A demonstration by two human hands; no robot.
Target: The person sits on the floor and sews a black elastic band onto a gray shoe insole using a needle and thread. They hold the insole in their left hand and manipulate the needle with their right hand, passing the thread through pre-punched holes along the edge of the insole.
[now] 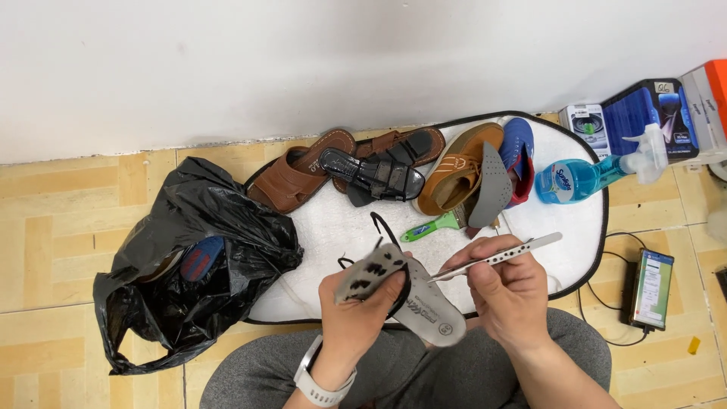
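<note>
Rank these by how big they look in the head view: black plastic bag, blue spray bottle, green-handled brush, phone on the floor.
1. black plastic bag, by far the largest.
2. blue spray bottle.
3. phone and green-handled brush: they look about alike, and the brush is partly hidden behind a grey insole, so I won't rank them.

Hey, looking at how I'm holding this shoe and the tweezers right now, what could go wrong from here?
The tweezers in your right hand point their tip toward your left hand, which holds the shoe and insole; a slip could jab your fingers. The work is held in the air over your lap, so the shoe may shift under pressure. The spray bottle lies on its side on the mat and might leak.
</note>
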